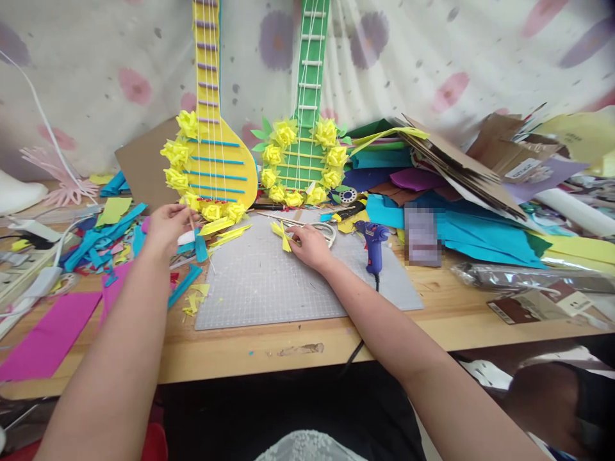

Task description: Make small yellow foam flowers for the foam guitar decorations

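My left hand (pixel 167 229) is at the lower left of a yellow paper guitar (pixel 228 160), with thumb and fingers pinched together. What they hold, if anything, is too small to make out. Over the grey cutting mat (pixel 269 288), my right hand (pixel 310 246) grips a piece of yellow crepe paper (pixel 282 235) between its fingertips. Yellow paper strips (pixel 225 235) lie between the two hands. A green paper guitar (pixel 303 163) leans upright beside the yellow one; yellow paper flowers edge both bodies.
A blue glue gun (pixel 375 246) stands on the mat's right side, its cord running off the table's front edge. Stacked coloured paper and cardboard (pixel 461 160) crowd the right. Blue scraps (pixel 91 243), magenta sheets (pixel 52 333) and a power strip (pixel 22 282) lie left.
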The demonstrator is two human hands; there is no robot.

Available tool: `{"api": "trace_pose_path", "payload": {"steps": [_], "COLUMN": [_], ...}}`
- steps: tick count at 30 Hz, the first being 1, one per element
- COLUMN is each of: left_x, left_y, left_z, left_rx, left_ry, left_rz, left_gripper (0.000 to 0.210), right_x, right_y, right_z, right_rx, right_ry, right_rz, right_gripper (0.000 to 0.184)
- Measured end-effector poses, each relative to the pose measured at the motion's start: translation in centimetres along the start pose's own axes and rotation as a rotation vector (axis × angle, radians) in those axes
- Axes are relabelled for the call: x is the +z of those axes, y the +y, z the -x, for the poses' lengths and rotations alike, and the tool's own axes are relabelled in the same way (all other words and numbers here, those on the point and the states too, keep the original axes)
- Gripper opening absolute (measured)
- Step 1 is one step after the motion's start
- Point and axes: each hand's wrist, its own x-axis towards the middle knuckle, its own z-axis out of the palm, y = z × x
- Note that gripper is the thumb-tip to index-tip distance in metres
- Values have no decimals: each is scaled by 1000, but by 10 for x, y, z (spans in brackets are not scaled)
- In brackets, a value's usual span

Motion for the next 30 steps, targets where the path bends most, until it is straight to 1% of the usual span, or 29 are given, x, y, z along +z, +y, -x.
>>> {"api": "trace_pose_path", "payload": {"steps": [1, 2, 3, 4, 6, 8, 11, 13, 19, 22, 23, 25, 27, 28, 30], "left_x": [5, 11, 18, 25, 39, 53, 67, 72, 71, 73, 76, 82, 89, 93, 98], "left_y": [1, 1, 1, 1, -1, -4, -11, -15, -24, -27, -29, -34, -41, -45, -50], "left_z": [7, 15, 22, 29, 40, 47, 53, 55, 58, 62, 65, 69, 74, 76, 79], "left_rx": [-40, -125, -202, -255, -313, -339, -364, -368, -328, -264, -221, -86, 114, 199, 328], "left_ry": [-113, -297, -407, -478, -562, -604, -623, -619, -643, -659, -650, -611, -571, -561, -557], "left_rz": [58, 230, 360, 433, 516, 586, 641, 648, 610, 525, 476, 342, 186, 131, 38], "left_gripper": [4, 7, 11, 11, 10, 7, 8, 10, 8, 15, 18, 20, 16, 15, 15], "right_x": [0, 1, 1, 2, 2, 1, 0, 0, -1, -3, -4, -6, -7, -7, -5], "right_y": [0, 0, 0, 0, 0, 0, 0, 0, -2, -5, -7, -9, -11, -11, -10], "right_z": [0, 0, 0, 0, 1, 2, 3, 3, 2, 4, 4, 5, 5, 5, 5], "right_rx": [-5, -9, -11, -12, -11, -7, 0, -4, 5, -30, -43, -55, -60, -73, -105], "right_ry": [-3, -5, -6, -6, -4, -3, 3, 10, -13, 6, 22, 70, 110, 119, 112], "right_rz": [4, 8, 11, 13, 15, 16, 16, 12, 3, 5, 5, -12, -50, -71, -96], "right_gripper": [29, 29, 29, 29, 28, 28, 28, 27, 28, 30, 31, 35, 39, 40, 34]}}
